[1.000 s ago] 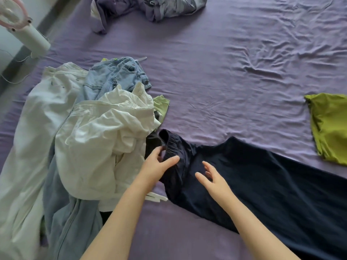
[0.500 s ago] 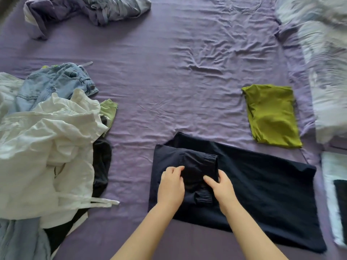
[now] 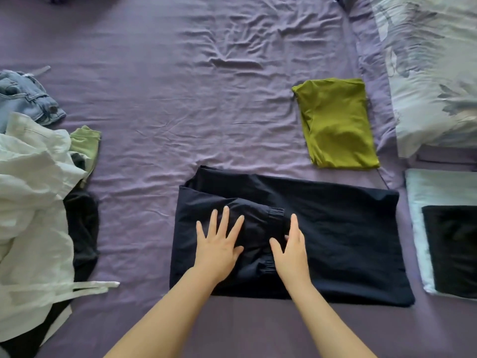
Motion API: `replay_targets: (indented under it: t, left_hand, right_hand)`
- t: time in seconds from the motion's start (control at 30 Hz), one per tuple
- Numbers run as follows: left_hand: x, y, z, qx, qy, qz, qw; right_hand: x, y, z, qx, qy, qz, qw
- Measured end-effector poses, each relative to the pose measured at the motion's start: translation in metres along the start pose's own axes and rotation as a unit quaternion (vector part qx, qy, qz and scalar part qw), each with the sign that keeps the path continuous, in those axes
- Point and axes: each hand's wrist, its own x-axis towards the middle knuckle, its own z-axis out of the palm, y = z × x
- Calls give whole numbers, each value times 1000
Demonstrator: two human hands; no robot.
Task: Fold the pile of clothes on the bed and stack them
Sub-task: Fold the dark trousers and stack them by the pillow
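No words or labels are showing on any of the clothes.

The dark blue pants point(image 3: 322, 228) are lying flat on the purple bed sheet point(image 3: 180, 112), near the front edge of the bed and a bit to the right of the middle. They are folded over into a wide block shape. The 2 leg ends, with their bunched stretchy cuffs, are lying on top in the middle of the block. The cloth is looking smooth with a few soft creases.

The left hand point(image 3: 219, 244) is lying flat on the left part of the pants with its fingers straight and spread wide, pressing down and holding nothing. The right hand point(image 3: 291, 248) is resting on its side just beside the cuffs, fingers straight and close together, thumb out to the left. It is holding nothing too. Both bare arms are reaching in from the bottom.

A folded green top point(image 3: 335, 122) is sitting behind the pants on the right, close but not touching. A messy pile is waiting on the left: a white garment point(image 3: 31, 202), blue jeans point(image 3: 25, 96), a light green piece point(image 3: 86, 143) and something black point(image 3: 82, 223). At the right edge, a black folded piece point(image 3: 451, 249) is lying on a pale folded one point(image 3: 423, 192). A patterned pillow point(image 3: 426, 73) is lying at the top right.
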Motion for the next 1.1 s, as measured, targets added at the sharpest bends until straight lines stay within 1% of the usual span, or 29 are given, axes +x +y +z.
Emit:
replay_targets:
  t: [0.03,0.07,0.1,0.13,0.2,0.27,0.33,0.4,0.43,0.5,0.53,0.57,0.6,0.63,0.7,0.73,0.77,0.8,0.83,0.87,0.9,0.93,0.97,1.03,1.07,1.1]
  left_hand:
    - [2,-3,1,8,-9,6,1000]
    - [4,-4,1,12,-17,11,1000]
    - [5,-5,0,13,-23,14,1000]
    - [6,-5,-1,14,-25,16,999]
    - [8,-5,-3,13,-30,20,999]
    - [8,-7,-3,14,-31,29,999]
    - [8,-13,-2,21,-28,44,998]
    - [7,-23,1,31,-15,50,998]
    - [5,-29,3,33,-4,36,999]
    - [-3,-46,2,9,27,-32,999]
    - [-8,-54,0,-26,40,-79,996]
    - [-13,-63,-3,-84,50,-129,987]
    - [-15,-70,-7,-175,58,-178,967]
    - [-17,-77,-13,-286,63,-226,929]
    - [-16,-85,-22,-481,63,-306,819]
    - [-15,-88,-25,-544,51,-330,770]
    - [-15,-89,-29,-592,30,-338,731]
    - [-16,-89,-33,-630,8,-333,701]
    - [-18,-87,-38,-661,-10,-318,680]
    - [-21,-84,-45,-681,-22,-297,669]
    - [-25,-79,-55,-691,-27,-274,668]
    - [-31,-73,-66,-697,-28,-251,671]
    - [-36,-67,-78,-702,-27,-227,674]
    - [-46,-53,-99,-709,-41,-180,680]
    - [-50,-44,-108,-712,-60,-159,681]
    - [-53,-35,-117,-718,-83,-147,676]
  right_hand:
    - [-3,0,1,-73,15,-41,996]
    - [-5,0,3,-155,32,-88,983]
    - [-6,0,6,-227,47,-138,963]
    - [-6,-1,9,-276,55,-179,943]
    - [-2,-3,16,-322,56,-218,919]
    - [10,-1,21,-369,20,-203,907]
    - [25,9,25,-413,-23,-165,895]
    - [38,21,29,-437,-39,-141,887]
    - [42,24,30,-438,-42,-134,888]
    - [45,25,31,-437,-47,-120,890]
    - [45,25,31,-439,-48,-114,890]
    - [43,23,32,-443,-50,-111,888]
    - [41,21,31,-446,-51,-109,887]
    - [40,19,31,-446,-52,-109,887]
    - [38,13,29,-445,-59,-104,888]
    - [35,9,27,-444,-66,-97,888]
    - [32,3,25,-443,-71,-90,889]
    - [28,-4,23,-443,-73,-85,889]
    - [22,-12,21,-443,-69,-89,890]
    - [16,-22,19,-437,-61,-103,891]
    - [9,-32,17,-419,-56,-123,898]
    - [0,-44,15,-379,-59,-142,913]
    - [-8,-56,14,-310,-71,-150,936]
    - [-25,-81,9,-118,-124,-119,978]
    - [-33,-91,5,-18,-151,-91,984]
    - [-41,-99,0,60,-174,-66,981]
